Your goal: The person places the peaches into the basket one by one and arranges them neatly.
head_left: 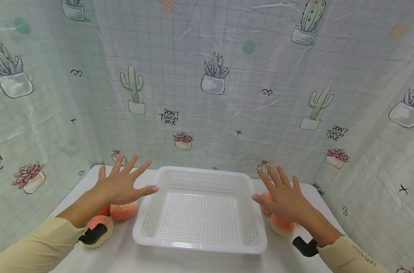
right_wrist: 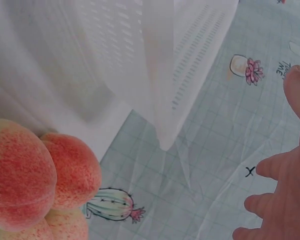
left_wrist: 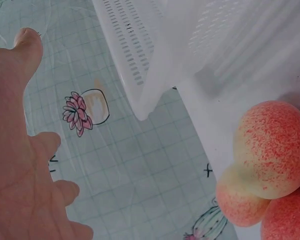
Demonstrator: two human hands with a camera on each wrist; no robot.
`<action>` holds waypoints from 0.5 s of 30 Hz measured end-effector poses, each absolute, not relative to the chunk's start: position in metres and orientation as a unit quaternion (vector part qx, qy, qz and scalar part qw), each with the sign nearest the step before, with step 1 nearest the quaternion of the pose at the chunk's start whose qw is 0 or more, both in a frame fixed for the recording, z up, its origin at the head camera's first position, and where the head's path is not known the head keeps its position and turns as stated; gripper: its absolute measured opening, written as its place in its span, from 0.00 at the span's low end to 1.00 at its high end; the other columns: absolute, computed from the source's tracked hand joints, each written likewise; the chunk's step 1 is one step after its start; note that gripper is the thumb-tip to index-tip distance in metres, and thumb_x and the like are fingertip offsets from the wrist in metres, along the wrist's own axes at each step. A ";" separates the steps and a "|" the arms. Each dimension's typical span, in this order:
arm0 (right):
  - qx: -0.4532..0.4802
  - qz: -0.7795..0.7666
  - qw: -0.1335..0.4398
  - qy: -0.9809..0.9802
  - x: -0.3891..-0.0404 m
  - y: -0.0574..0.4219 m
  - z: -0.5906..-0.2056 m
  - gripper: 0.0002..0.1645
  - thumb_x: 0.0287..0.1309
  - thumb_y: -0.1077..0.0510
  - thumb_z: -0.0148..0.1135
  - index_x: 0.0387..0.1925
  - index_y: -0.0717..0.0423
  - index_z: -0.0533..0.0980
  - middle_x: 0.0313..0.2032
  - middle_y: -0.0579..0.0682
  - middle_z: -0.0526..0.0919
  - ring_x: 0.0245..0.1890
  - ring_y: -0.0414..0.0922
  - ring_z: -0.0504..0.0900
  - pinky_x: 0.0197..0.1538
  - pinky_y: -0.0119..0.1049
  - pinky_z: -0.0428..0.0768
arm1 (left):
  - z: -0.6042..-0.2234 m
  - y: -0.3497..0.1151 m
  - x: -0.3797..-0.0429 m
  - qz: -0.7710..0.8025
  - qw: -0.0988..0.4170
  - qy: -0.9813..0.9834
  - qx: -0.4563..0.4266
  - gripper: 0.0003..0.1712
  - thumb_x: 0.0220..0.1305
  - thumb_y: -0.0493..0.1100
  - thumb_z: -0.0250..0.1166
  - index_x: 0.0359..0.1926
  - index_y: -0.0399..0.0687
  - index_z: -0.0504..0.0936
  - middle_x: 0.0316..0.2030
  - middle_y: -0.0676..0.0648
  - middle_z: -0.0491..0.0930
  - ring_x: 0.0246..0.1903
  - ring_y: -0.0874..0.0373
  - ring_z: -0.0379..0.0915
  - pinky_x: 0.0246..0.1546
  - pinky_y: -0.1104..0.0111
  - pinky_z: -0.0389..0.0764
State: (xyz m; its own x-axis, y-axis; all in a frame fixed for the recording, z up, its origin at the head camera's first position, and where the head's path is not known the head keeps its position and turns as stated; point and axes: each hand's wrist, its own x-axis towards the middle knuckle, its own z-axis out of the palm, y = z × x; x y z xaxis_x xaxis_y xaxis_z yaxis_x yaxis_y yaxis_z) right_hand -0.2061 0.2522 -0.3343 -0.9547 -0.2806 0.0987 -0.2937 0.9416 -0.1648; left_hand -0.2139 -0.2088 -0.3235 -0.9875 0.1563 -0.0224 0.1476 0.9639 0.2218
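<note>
An upright white plastic basket with perforated walls and floor stands in the middle of the head view, holding nothing. My left hand hovers by its left side, fingers spread wide and straight. On the other side my right hand is spread the same way, above the peaches there. Neither hand grips anything. Below my left hand sits a group of red-and-yellow peaches, one peach close to the basket; my wrist partly hides them. Another peach lies under my right hand, and the right wrist view shows peaches clustered together.
The white table carries the basket and the peaches. Behind it and along both sides hangs a pale green checked curtain printed with potted cacti. Black straps are on both wrists.
</note>
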 end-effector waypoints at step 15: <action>0.134 0.099 0.029 -0.986 -0.206 0.256 -0.348 0.56 0.67 0.25 0.55 0.83 0.51 0.53 0.84 0.61 0.44 0.82 0.69 0.38 0.72 0.83 0.34 | -0.332 -0.213 -0.209 0.117 0.033 0.990 0.067 0.62 0.57 0.87 0.53 0.84 0.63 0.50 0.84 0.35 0.37 0.79 0.22 0.22 0.66 0.18 0.27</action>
State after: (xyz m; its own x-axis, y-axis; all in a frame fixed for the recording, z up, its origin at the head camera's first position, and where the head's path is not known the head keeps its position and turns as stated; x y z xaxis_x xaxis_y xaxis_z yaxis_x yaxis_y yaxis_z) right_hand -0.2061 0.2562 -0.3479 -0.9624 -0.2587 0.0830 -0.2701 0.9442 -0.1883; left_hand -0.2091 -0.2134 -0.3324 -0.9889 0.1402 -0.0489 0.1249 0.9636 0.2365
